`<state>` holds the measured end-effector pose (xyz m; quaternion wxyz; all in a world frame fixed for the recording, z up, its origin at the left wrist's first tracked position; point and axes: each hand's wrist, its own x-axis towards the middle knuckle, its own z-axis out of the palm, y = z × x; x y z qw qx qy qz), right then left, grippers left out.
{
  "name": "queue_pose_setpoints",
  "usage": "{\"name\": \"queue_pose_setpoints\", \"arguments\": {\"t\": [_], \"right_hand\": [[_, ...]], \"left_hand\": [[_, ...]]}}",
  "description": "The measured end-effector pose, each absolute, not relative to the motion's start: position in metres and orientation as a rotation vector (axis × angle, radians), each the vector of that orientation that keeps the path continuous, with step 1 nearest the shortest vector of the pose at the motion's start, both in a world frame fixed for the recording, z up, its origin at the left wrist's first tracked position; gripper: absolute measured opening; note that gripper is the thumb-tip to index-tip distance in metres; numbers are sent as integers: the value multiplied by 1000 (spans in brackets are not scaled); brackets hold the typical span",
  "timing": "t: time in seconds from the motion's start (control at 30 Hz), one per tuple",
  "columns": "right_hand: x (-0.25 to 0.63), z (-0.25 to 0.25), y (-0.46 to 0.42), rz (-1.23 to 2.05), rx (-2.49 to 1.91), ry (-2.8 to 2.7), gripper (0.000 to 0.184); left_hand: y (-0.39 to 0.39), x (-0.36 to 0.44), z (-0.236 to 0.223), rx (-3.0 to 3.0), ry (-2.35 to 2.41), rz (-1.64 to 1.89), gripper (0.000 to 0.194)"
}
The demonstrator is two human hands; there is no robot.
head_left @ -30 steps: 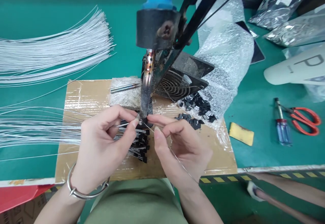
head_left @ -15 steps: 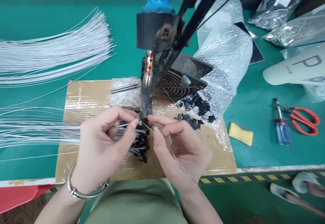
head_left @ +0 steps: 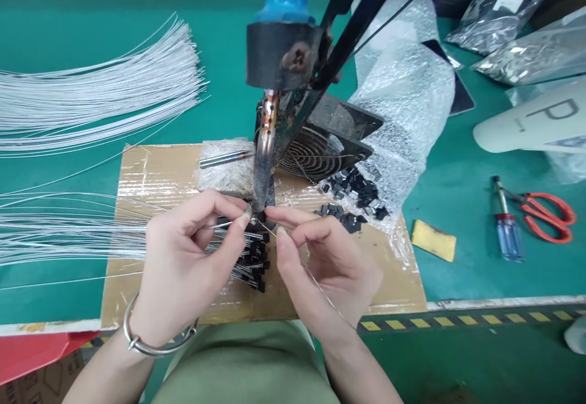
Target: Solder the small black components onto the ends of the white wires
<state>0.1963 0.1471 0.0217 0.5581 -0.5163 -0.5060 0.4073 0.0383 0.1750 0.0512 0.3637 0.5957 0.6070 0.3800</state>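
My left hand [head_left: 185, 257] pinches a thin white wire with a small black part at its end, right under the tip of a fixed soldering iron [head_left: 264, 154]. My right hand [head_left: 323, 263] pinches a fine solder wire [head_left: 320, 285] that points at the same spot. Both hands meet at the iron's tip above a brown cardboard pad [head_left: 151, 178]. A row of finished black parts on wires [head_left: 254, 257] lies just below my fingers.
Bundles of white wires [head_left: 91, 99] fan out at the left. Loose black parts [head_left: 354, 193] lie by bubble wrap [head_left: 407, 105] and a black fan [head_left: 329, 141]. A yellow sponge [head_left: 434, 240], a screwdriver [head_left: 508, 230] and red scissors [head_left: 547, 215] sit at the right.
My hands have stayed in place at the iron's tip. Another person's foot at the bottom right has moved away out of view.
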Motion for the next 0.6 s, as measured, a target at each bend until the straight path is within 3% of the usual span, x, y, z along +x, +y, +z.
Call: {"name": "queue_pose_setpoints", "arguments": {"t": [0.6], "right_hand": [[195, 19, 146, 945, -1196, -1188, 19]], "left_hand": [[174, 38, 50, 1546, 1570, 988, 8]]}}
